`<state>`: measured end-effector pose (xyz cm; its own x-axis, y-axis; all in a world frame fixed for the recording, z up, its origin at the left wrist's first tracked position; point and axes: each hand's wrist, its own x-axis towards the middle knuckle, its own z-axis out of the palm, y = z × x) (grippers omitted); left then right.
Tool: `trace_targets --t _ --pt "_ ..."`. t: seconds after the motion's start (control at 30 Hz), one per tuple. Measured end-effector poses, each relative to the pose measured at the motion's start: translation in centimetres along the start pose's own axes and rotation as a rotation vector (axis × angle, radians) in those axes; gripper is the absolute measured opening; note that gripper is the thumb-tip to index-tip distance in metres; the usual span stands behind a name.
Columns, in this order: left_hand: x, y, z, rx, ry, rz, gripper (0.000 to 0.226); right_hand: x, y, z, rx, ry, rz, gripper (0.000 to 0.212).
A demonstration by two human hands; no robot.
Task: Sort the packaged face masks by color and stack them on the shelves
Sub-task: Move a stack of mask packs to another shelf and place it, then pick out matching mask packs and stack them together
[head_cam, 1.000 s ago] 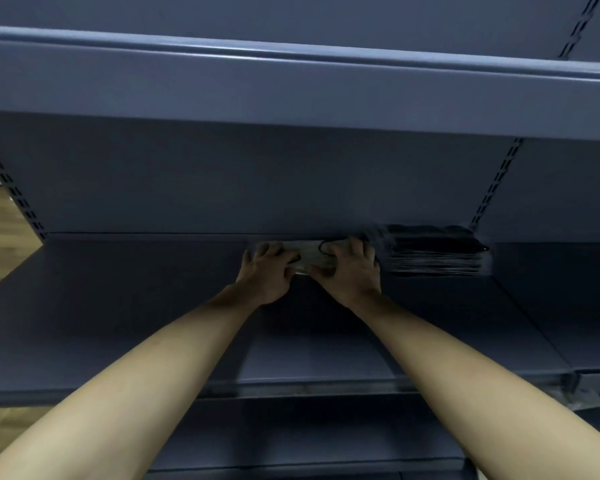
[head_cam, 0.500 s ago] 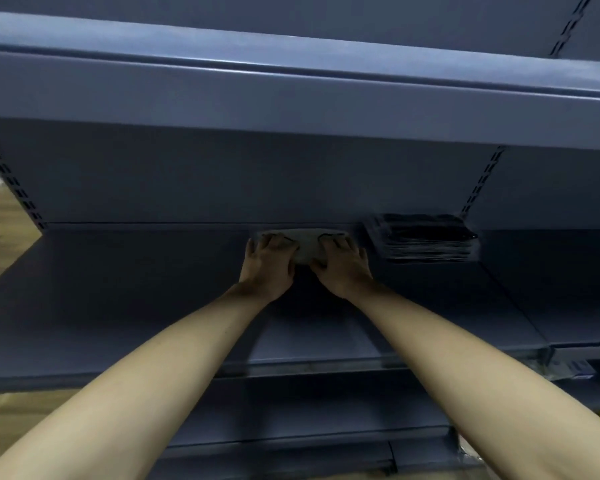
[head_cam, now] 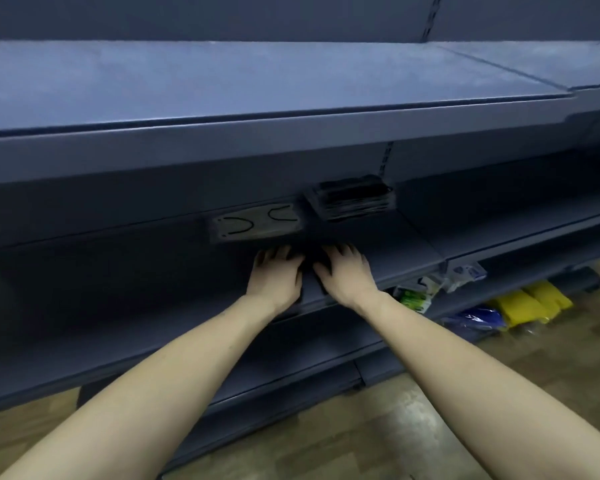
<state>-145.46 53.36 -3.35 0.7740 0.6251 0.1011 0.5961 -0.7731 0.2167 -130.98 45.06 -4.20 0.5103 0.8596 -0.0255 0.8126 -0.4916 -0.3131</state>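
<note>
1. The grey mask pack (head_cam: pixel 258 221) is lying flat at the far side of the middle shelf (head_cam: pixel 118 271), black ear loops showing on top, nothing touching it.
2. The stack of black mask packs (head_cam: pixel 354 199) is sitting just to the right of the grey pack, also at the far side; whether the two touch is too dark to tell.
3. The left hand (head_cam: pixel 278 275) is hovering or resting near the shelf's front part, fingers loosely spread and a bit bent, holding nothing that can be seen.
4. The right hand (head_cam: pixel 345 271) is sitting just beside the left hand, same loose spread, nothing visibly held; the gap between the two hands is dark, so anything small there cannot be told.
5. Judgement: the grey pack looks placed, starting a grey pile next to the black one; the step in hand is likely letting go and going for more packs.
6. To do it well: keeping the grey pile square and apart from the black stack so the colors are not mixing; pulling the hands straight toward the near edge so no pack gets dragged.
7. More packets (head_cam: pixel 416 294) and yellow packs (head_cam: pixel 534 303) are lying low on the right near the floor, probably the supply still waiting to be sorted.
</note>
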Motion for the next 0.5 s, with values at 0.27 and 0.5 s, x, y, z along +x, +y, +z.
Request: trace_targets --t 0.27,0.5 --pt "-0.6 11.6 1.8 0.036 -0.026 0.138 0.038 -8.6 9.9 -3.0 0.026 0.015 0.165 0.062" --pt "-1.2 25.5 5.5 0.058 -0.072 0.306 0.043 -17.6 23.8 -7.7 -0.027 0.028 0.315 0.063"
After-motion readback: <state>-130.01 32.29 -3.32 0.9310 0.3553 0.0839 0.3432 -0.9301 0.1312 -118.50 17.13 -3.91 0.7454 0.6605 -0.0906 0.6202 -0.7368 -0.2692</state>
